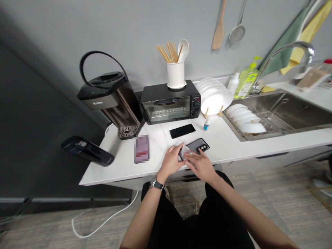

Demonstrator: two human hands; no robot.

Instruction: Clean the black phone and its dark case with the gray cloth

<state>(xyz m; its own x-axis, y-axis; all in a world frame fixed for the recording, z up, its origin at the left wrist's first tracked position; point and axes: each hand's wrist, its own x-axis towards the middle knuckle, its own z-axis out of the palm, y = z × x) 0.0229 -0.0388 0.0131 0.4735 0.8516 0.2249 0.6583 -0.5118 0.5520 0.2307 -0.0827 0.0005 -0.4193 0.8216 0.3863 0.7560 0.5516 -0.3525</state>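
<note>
- Centrally, near the desk's front edge, lies a camera-side-up phone.
- Left hand: grip closed around the phone's left end, between thumb and finger.
- Right hand: fingertips on a white tissue over the phone; whether they pinch it, cannot tell.
- Behind: black phone, small bottle.

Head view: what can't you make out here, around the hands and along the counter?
All in the head view:
- Camera phone: near end covered by the left hand, right hand and white wipe.
- Finger contact on the wipe's underside: hidden by fingers and wipe.
- Purple item: pixelated, unreadable.
- Small bottle: label too small.
- Red-lidded container: cut off by the right edge.
</note>
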